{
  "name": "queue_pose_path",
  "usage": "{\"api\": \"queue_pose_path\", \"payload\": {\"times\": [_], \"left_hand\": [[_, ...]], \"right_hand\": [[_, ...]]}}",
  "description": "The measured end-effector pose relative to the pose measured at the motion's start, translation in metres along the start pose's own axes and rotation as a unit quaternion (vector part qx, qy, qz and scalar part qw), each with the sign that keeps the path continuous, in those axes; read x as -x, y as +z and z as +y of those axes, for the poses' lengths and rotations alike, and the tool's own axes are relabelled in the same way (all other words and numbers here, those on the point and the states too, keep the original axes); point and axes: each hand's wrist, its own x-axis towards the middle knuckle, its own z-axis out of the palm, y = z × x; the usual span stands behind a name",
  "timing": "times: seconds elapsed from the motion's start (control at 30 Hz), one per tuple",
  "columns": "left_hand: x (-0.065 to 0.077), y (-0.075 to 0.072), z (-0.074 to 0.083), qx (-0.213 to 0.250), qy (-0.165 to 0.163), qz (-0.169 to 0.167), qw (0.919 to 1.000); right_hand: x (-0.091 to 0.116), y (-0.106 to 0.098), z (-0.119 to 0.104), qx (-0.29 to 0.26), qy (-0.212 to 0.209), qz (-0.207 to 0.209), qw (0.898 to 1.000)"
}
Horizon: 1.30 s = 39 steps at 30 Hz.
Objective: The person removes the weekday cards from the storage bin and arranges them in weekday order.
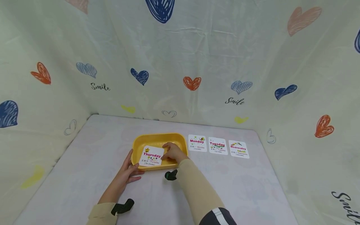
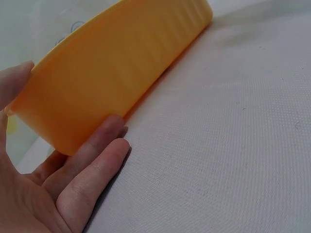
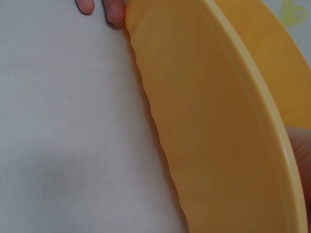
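A yellow tray (image 1: 157, 137) stands on the white cloth, and a white card printed "Thursday" (image 1: 152, 156) is inside it, overlapping the front left rim in the head view. My left hand (image 1: 123, 173) grips the tray's front left corner; in the left wrist view the thumb (image 2: 17, 81) is at the rim and the fingers (image 2: 92, 177) lie along the lower wall. Reaching over the right side, my right hand (image 1: 172, 152) holds the card's right edge with thumb and finger. Most of that hand is hidden behind the tray wall (image 3: 209, 111) in the right wrist view.
Three cards lie in a row right of the tray: Monday (image 1: 197, 143), Tuesday (image 1: 217, 146) and Wednesday (image 1: 238, 149). The white table (image 1: 253, 187) meets a pale curtain (image 1: 213, 47) with printed hearts at the back and sides.
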Motion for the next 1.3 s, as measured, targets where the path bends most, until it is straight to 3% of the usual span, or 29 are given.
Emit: {"api": "queue_pose_path", "payload": {"times": [0.57, 0.97, 1.3], "left_hand": [[0.002, 0.0, 0.0, 0.005, 0.008, -0.006, 0.9999], [-0.001, -0.001, -0.003, 0.003, 0.002, 0.001, 1.0], [-0.001, 0.0, -0.002, 0.002, 0.0, 0.004, 1.0]], "right_hand": [[-0.007, 0.001, 0.002, 0.008, -0.005, 0.028, 1.0], [-0.012, 0.001, 0.006, -0.056, -0.001, 0.041, 0.998], [-0.009, -0.007, 0.009, -0.119, -0.011, 0.017, 0.993]]}}
